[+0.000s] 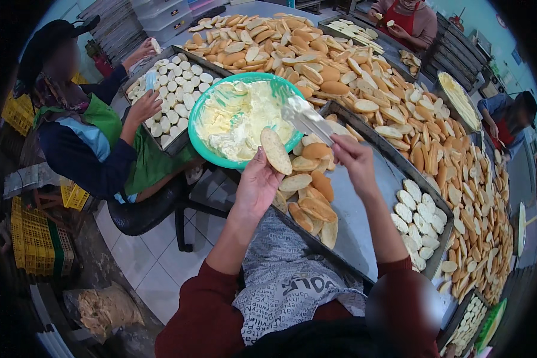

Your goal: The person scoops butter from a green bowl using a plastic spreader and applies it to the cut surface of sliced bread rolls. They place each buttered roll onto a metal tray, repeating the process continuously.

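My left hand (258, 181) holds an oval slice of bread (275, 151) upright by its lower edge, in front of a green plastic bowl (199, 145) of pale cream (232, 121). In my right hand (354, 159) is a spatula with a flat metal blade (311, 124); white cream coats its far end, over the bowl's right rim. Between my forearms lies a metal tray (344, 210). Uncoated bread pieces (315, 208) are heaped at its left end, and cream-coated slices (418, 215) lie in rows at its right end, partly behind my right sleeve.
A large pile of bread slices (340, 85) covers the table beyond the tray. To the left, a co-worker in a green apron (138, 165) works over a tray of coated slices (174, 96). Two more people work across the table. A black chair (138, 217) stands at left.
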The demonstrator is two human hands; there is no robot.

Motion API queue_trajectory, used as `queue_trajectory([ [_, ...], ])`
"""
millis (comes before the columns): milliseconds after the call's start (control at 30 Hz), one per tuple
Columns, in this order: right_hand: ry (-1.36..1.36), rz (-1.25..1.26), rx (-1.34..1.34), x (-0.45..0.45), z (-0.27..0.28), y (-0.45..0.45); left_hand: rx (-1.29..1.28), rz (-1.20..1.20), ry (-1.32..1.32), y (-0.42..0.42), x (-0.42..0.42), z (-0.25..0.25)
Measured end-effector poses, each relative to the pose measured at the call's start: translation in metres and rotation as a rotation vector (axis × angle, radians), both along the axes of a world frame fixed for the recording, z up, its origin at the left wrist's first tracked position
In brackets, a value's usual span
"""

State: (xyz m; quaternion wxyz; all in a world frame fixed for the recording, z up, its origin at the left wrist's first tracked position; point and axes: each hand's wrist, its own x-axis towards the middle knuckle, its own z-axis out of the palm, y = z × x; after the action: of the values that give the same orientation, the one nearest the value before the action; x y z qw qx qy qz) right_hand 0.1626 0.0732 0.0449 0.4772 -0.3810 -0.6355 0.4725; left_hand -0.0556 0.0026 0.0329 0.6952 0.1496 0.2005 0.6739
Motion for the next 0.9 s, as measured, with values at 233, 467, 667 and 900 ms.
queue_trajectory([
  [233, -0.239, -0.337, 0.528, 0.013, -0.034, -0.068, -0.016, -0.175, -0.090, 0.008, 0.033, 0.003],
  [467, -0.636, -0.511, 0.773, 0.071, -0.028, -0.109, -0.050, -0.337, -0.171, 0.011, 0.054, -0.006],
  [667, -0.696, -0.673, 0.670, 0.096, 0.008, -0.150, -0.020, -0.385, -0.028, 0.014, 0.084, -0.020],
  [900, -0.920, -0.610, 0.667, 0.121, 0.016, -0.196, -0.054, -0.453, 0.047, 0.010, 0.111, -0.019],
])
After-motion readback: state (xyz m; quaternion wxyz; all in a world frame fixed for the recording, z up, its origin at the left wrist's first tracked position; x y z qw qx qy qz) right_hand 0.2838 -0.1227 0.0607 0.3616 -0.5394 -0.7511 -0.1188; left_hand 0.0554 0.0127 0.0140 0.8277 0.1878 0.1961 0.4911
